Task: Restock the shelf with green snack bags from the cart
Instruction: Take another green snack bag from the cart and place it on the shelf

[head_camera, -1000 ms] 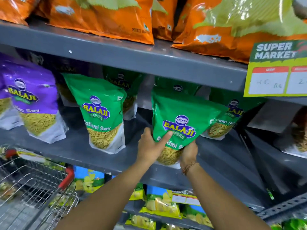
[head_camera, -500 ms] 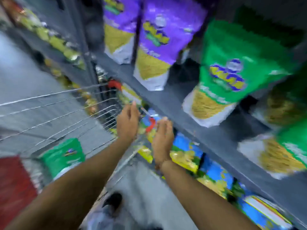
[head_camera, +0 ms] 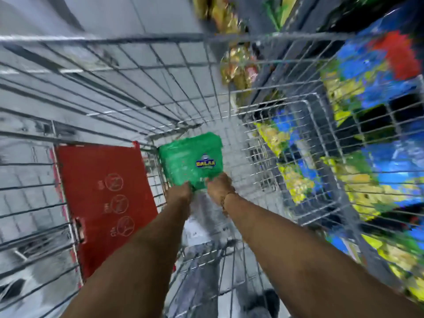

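A person reaches with both bare arms down into a wire shopping cart [head_camera: 160, 72], seen from a head camera looking steeply downward. The left hand [head_camera: 180, 195] and the right hand [head_camera: 219, 184] meet at the near edge of a green snack bag [head_camera: 191, 160], which lies inside the cart's basket close to its near end, its blue-and-yellow brand logo facing up. Each hand touches the bag's lower edge, the left at its near left corner and the right at its near right corner. The fingers of both hands curl around or under that edge, but motion blur hides whether they are pinching the bag or only resting against it. A thin bracelet [head_camera: 226, 197] circles the right wrist. Just left of the bag, a red plastic flap [head_camera: 103, 198] printed with round symbols lies against the cart's wire frame. Through the mesh on the right, store shelves [head_camera: 309, 157] hold rows of blue, yellow and green packets [head_camera: 371, 125], all heavily smeared by camera movement. More golden packets [head_camera: 236, 65] show farther along the aisle, beyond the cart's far end. Pale floor [head_camera: 137, 17] shows through the wires on the left and beneath the basket.
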Motion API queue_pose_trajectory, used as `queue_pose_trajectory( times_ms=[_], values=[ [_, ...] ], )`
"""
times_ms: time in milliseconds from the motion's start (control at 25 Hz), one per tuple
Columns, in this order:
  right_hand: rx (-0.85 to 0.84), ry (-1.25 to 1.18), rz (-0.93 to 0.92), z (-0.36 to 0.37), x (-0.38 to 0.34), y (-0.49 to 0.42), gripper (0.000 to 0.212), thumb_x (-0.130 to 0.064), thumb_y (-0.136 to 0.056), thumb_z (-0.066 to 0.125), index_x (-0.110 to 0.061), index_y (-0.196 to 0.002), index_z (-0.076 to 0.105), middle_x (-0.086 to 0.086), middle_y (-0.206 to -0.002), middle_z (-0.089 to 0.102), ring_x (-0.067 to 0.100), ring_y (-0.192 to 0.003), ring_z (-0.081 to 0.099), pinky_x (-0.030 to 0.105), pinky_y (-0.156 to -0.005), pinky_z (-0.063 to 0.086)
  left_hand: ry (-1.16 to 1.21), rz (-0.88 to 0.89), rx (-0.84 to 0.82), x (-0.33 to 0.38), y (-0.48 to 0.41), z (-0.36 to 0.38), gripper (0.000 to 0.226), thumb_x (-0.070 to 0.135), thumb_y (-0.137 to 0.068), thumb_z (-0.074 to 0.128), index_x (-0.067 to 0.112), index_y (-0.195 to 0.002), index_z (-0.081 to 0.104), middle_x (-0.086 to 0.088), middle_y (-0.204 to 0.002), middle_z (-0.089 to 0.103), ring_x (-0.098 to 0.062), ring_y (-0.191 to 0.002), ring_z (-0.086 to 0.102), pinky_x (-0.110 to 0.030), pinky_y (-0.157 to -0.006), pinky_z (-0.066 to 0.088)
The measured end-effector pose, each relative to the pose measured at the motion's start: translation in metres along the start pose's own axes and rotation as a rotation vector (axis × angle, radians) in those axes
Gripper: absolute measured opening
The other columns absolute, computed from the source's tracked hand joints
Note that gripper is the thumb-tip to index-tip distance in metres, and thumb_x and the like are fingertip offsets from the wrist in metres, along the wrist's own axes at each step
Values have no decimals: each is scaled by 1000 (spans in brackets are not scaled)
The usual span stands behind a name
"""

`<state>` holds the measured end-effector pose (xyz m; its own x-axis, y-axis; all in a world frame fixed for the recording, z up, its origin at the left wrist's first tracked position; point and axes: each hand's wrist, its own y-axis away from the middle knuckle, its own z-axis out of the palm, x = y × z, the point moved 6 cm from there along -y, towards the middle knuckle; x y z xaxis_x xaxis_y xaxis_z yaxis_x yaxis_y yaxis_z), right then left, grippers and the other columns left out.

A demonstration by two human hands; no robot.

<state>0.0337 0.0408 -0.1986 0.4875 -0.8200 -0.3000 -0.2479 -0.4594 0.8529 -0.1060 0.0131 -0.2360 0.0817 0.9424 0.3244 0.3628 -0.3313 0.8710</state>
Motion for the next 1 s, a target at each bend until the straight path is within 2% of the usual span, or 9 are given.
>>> queue_pose_trajectory(
  times_ms=[120, 200, 280, 440, 600, 680, 800, 920, 1000],
  values=[
    [98, 42, 8, -4, 2, 7, 41, -16, -89, 49, 2, -125, 41, 26, -133, 47, 40, -124, 46, 44, -102, 40, -72, 25, 40, -7, 2, 3, 40, 25, -87, 51, -4, -114, 57, -26, -122, 60, -38, -112, 58, -37, -88, 50],
    [122, -18, 13, -21, 4, 20, 35, -10, -89, 47, 4, -121, 44, 27, -130, 52, 40, -120, 50, 43, -100, 43, -95, 113, 74, 7, 25, 5, 38, 25, -86, 54, -7, -104, 61, -30, -111, 64, -40, -104, 61, -39, -78, 48],
    [179, -122, 6, -47, 3, 41, 35, -8, -89, 45, 4, -121, 41, 28, -129, 53, 41, -119, 51, 44, -97, 44, -94, 226, 98, 28, 61, 9, 40, 31, -83, 58, -6, -98, 63, -31, -103, 65, -41, -98, 63, -42, -79, 50],
    [334, -206, -257, -129, -6, 114, 35, -3, -89, 41, 12, -121, 42, 31, -126, 51, 41, -120, 48, 45, -100, 39, 76, 643, 39, 82, 160, 16, 46, 45, -75, 58, 3, -94, 62, -23, -93, 67, -26, -84, 61, -39, -76, 51],
    [621, -508, -500, -218, 23, 231, 40, -6, -91, 41, 8, -127, 36, 31, -112, 56, 36, -103, 56, 43, -90, 44, 159, 1090, -85, 116, 299, 21, 46, 34, -82, 61, 3, -116, 53, -8, -109, 58, -16, -97, 56, -34, -93, 46],
    [808, -674, -579, -256, 71, 293, 48, -11, -88, 43, 6, -131, 34, 30, -114, 57, 34, -98, 56, 42, -89, 45, 186, 1259, -242, 106, 382, 39, 40, 28, -87, 57, 4, -118, 48, -9, -112, 60, -17, -97, 59, -35, -93, 47],
    [928, -827, -645, -282, 150, 357, 39, -11, -90, 44, 11, -122, 41, 22, -116, 55, 16, -93, 45, 30, -96, 36, 188, 1490, -253, 69, 479, 64, 37, 29, -85, 54, 7, -114, 49, -7, -110, 61, -16, -99, 58, -42, -95, 47],
    [1083, -957, -766, -299, 235, 412, 34, -26, -86, 40, -2, -110, 46, 17, -112, 51, 10, -99, 39, 35, -100, 32, 228, 1651, -357, 7, 562, 97, 32, 21, -88, 51, 16, -119, 48, 1, -107, 59, -4, -97, 55, -26, -93, 44],
    [1220, -1045, -727, -316, 302, 441, 35, -23, -91, 39, 5, -112, 46, 25, -115, 52, 14, -101, 41, 41, -99, 33, 197, 1689, -523, -39, 610, 133, 30, 21, -88, 52, 24, -117, 45, 11, -103, 57, 8, -97, 52, -14, -91, 41]
  ],
)
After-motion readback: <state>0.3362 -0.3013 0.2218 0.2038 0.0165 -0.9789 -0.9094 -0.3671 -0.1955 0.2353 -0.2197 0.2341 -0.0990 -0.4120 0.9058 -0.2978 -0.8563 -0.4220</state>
